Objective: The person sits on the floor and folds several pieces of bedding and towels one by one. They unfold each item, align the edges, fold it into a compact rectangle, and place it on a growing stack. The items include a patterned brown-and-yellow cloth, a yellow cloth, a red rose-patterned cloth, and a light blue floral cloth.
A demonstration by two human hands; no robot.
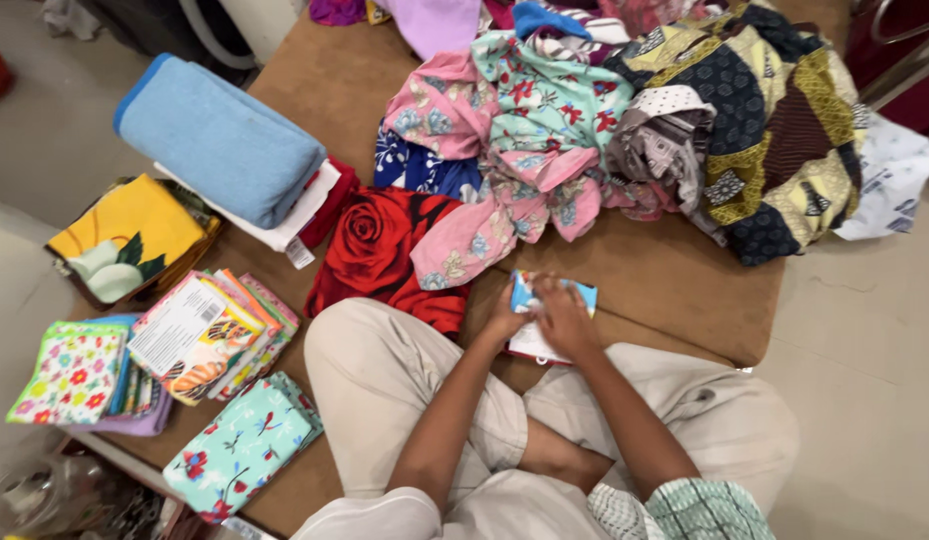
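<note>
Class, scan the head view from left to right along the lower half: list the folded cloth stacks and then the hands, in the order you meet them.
Floral white stack → striped packaged stack → teal floral stack → left hand → right hand, both hands on a small blue-and-white folded cloth.

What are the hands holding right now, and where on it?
Both hands, left and right, press a small folded cloth on the cushion, at its left edge and middle.
</note>
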